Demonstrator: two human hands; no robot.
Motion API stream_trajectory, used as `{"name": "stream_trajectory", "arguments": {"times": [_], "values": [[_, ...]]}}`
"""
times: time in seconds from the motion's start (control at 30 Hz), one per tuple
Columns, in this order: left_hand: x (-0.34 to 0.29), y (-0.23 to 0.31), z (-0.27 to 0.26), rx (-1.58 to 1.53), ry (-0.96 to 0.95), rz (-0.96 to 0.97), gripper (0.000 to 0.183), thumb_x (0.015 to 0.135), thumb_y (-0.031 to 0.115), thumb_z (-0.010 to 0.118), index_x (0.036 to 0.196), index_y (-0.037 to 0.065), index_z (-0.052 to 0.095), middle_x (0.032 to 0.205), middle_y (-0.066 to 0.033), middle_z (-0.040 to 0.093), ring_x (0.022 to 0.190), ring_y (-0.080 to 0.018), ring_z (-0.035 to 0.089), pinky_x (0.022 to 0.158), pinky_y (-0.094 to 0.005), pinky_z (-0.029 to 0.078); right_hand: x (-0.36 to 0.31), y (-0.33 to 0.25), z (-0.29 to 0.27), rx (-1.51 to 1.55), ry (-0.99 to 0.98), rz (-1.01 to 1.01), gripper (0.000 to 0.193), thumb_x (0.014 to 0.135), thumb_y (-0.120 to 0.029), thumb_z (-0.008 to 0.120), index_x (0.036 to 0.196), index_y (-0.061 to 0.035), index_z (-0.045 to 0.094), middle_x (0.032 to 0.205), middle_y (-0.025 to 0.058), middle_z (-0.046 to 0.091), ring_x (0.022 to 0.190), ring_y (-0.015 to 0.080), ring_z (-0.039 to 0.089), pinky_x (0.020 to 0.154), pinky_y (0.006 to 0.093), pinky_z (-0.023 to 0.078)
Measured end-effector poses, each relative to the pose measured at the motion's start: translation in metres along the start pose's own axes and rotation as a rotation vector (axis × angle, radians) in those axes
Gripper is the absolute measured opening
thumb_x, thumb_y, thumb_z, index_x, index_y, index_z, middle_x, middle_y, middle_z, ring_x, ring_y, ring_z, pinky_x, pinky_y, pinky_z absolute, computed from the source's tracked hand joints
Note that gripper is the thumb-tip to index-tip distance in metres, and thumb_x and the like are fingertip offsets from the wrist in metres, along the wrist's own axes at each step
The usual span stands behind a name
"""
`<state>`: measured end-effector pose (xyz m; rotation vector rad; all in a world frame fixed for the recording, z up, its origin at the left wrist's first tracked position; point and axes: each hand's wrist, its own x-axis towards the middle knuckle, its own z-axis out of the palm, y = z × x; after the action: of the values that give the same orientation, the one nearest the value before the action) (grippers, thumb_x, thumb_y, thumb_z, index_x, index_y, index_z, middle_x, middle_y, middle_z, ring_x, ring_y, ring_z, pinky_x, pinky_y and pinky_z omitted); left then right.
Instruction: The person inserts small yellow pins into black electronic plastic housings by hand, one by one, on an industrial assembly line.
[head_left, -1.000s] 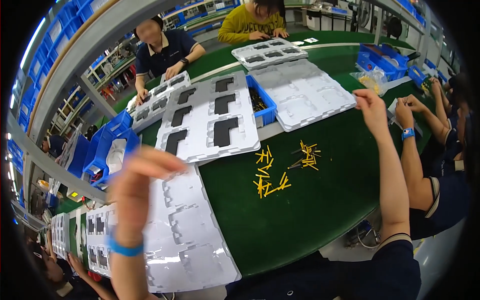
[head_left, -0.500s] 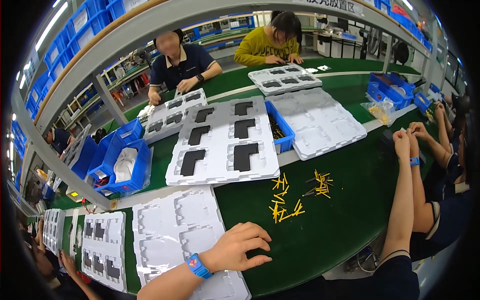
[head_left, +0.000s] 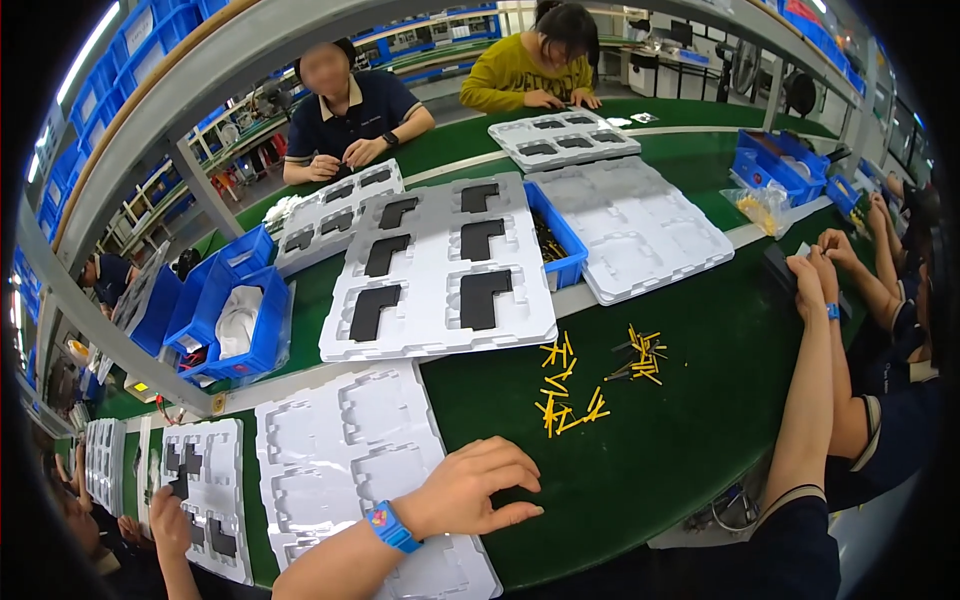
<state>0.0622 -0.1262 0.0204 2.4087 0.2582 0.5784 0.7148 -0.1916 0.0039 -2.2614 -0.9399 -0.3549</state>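
Note:
My left hand (head_left: 487, 487), with a blue watch (head_left: 391, 526) on its wrist, hangs over the edge of an empty white moulded tray (head_left: 345, 440) and the green table. Its fingers are slightly bent and apart, holding nothing. My right arm reaches far out at the right edge, where my right hand (head_left: 808, 284) is closed beside a neighbour's hands (head_left: 836, 248). A dark flat object (head_left: 779, 262) shows next to it; what my fingers grip is too small to tell. Yellow and black slim pieces (head_left: 563, 400) lie in loose groups between my hands.
Ahead, a white tray (head_left: 425, 308) holds several black L-shaped parts. A blue bin (head_left: 560, 240), an empty tray stack (head_left: 640, 230) and blue boxes (head_left: 255, 335) stand around it. Two people sit opposite. A grey frame post (head_left: 150, 360) rises at left. At lower left, a co-worker's hand (head_left: 170, 520) is over a tray.
The view has shifted slightly. The lower-left co-worker's hand has risen over the tray with a black part. The person opposite at left has brought both hands together. My left hand stays put.

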Motion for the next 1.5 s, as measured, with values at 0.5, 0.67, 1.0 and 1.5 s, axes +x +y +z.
{"name": "stream_trajectory", "arguments": {"times": [0.5,0.67,1.0,1.5], "values": [[0.003,0.007,-0.003,0.021,0.035,-0.039,0.017,0.072,0.017,0.075,0.08,0.008,0.063,0.087,-0.0026,0.064,0.082,-0.0221,0.06,0.07,-0.0315,0.049,-0.083,-0.076,0.003,1.064,-0.506,0.212,0.008,0.086,-0.015,0.055,0.08,-0.0095,0.054,0.074,-0.0021,0.053,0.069,0.007,0.05,0.062,0.0222,0.04],[0.007,0.003,0.0,0.064,-0.021,-0.052,0.022,0.075,0.016,0.072,0.093,0.008,0.062,0.088,-0.0038,0.065,0.08,-0.023,0.061,0.071,-0.0319,0.049,-0.159,-0.124,-0.021,1.091,-0.558,0.236,0.011,0.087,-0.016,0.055,0.081,-0.0076,0.052,0.078,-0.0013,0.054,0.07,0.0061,0.049,0.065,0.0217,0.041],[0.051,0.056,-0.018,-0.514,-0.194,-0.418,0.08,0.09,0.012,0.057,0.146,0.014,0.0,0.078,-0.0102,0.063,0.069,-0.016,0.063,0.068,-0.0265,0.051,-0.302,-0.218,-0.062,1.191,-0.751,0.154,0.012,0.089,-0.013,0.053,0.083,-0.0039,0.049,0.111,0.0162,0.058,0.103,0.0137,0.05,0.087,0.0257,0.038],[0.002,0.067,-0.005,0.317,-0.12,-0.25,0.075,0.073,0.053,0.068,0.126,0.005,0.045,0.09,-0.0134,0.054,0.073,-0.0305,0.062,0.059,-0.0382,0.051,-0.344,-0.29,-0.045,1.191,-1.204,-0.132,0.011,0.092,-0.014,0.051,0.09,-0.0032,0.049,0.12,0.0159,0.055,0.095,0.0114,0.052,0.085,0.0269,0.043]]}}
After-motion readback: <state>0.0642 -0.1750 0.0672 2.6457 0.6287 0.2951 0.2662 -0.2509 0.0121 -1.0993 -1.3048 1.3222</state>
